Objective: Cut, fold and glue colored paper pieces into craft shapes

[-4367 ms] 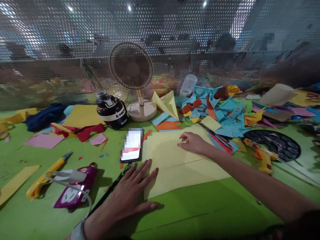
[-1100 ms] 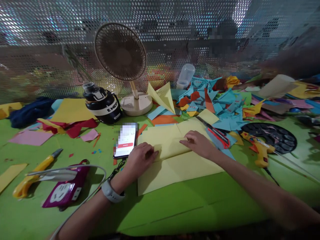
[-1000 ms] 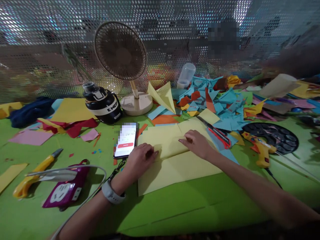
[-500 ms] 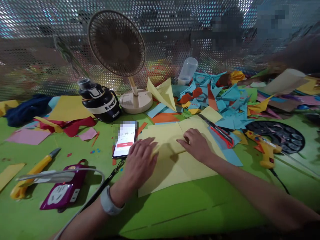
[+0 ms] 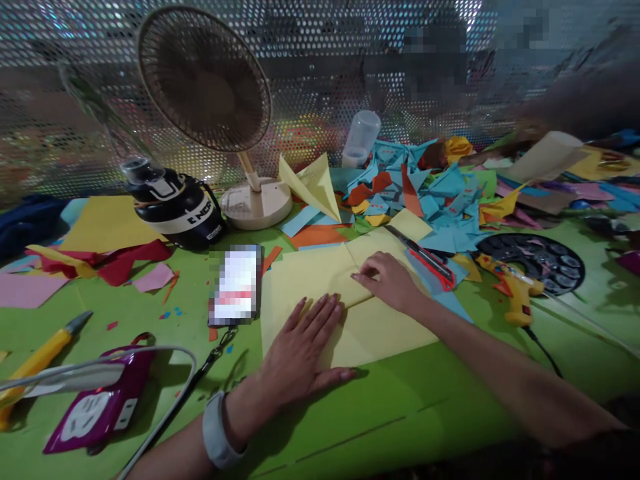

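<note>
My left hand (image 5: 310, 340) lies flat on a pale yellow sheet of paper (image 5: 295, 280), fingers stretched out and thumb pointing right. My right hand (image 5: 393, 280) has its fingers curled, thumb and forefinger pinched at the edge of a crease or flap near the middle of the paper. The exact grip is partly hidden by the fingers. Just beyond the right hand, a red and black utility knife (image 5: 425, 260) rests on blue paper (image 5: 460, 308). A phone (image 5: 235, 283) with a lit screen lies left of the paper.
On the green table (image 5: 360, 420) stand a fan (image 5: 257, 200) and a black bottle (image 5: 183, 213). Folded blue paper pieces (image 5: 445, 193) pile up behind. A yellow glue gun (image 5: 520, 293) sits right, by a black round tray (image 5: 560, 263). A purple power bank (image 5: 105, 400) with a cable lies left.
My left hand has moved right and nearer, from beside the phone to flat on the paper. The right hand stays near the crease, its fingers more pinched. The view has shifted slightly right.
</note>
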### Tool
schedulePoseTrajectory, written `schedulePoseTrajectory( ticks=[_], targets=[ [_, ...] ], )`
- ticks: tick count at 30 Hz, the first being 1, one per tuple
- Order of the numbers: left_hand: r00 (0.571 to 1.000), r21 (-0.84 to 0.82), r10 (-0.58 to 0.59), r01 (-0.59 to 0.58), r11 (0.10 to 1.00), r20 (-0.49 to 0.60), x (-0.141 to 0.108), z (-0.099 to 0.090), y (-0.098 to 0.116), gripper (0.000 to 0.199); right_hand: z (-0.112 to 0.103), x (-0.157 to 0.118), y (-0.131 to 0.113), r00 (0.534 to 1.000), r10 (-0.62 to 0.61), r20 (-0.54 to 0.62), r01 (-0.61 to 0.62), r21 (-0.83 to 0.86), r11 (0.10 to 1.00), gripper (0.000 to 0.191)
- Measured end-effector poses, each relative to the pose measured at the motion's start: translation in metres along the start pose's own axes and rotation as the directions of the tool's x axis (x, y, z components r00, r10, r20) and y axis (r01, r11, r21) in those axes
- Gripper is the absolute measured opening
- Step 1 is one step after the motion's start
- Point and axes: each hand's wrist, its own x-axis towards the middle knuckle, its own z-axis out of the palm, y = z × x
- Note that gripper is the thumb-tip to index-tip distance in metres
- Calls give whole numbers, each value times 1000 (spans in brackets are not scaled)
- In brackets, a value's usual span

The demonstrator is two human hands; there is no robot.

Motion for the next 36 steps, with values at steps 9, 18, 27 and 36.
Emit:
schedulePoseTrajectory(
  ticks=[9, 18, 27, 36],
  targets=[
    [1000, -7, 9, -9, 1000, -2, 0, -2, 0, 89, 1, -1, 1, 1000, -1, -2, 2, 29, 1000, 18],
    [1000, 8, 19, -19, 1000, -4, 0, -1, 0, 90, 6, -4, 5, 999, -26, -37, 27, 24, 999, 20],
    [999, -23, 16, -15, 1000, 29, 0, 0, -2, 90, 0, -9, -2, 989, -46, -143, 46, -8, 999, 7],
    [1000, -23, 10, -9, 1000, 19, -2, 1, -2, 91, 17, -30, -19, 976, -187, 115, 214, -307, 927, 55]
  ],
)
